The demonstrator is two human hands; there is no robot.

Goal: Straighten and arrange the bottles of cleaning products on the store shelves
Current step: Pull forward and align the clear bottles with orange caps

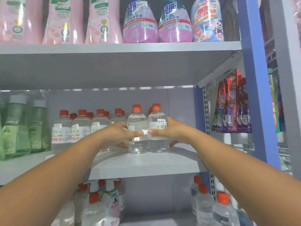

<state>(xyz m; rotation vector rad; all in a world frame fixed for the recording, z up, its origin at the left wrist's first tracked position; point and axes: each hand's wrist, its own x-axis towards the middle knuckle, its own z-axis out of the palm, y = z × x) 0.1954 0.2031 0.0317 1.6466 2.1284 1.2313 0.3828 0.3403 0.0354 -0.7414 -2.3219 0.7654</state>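
Together, the left hand (117, 133) and right hand (169, 130) gripped two clear orange-capped bottles (137, 129); the right bottle (158, 129) had a "5.00" price tag (161, 122).

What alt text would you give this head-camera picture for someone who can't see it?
Two bare hands hold a pair of clear orange-capped bottles on the middle shelf: the left hand grips one bottle, the right hand grips its neighbour. More such bottles stand leftward; pink bottles line the shelf above.
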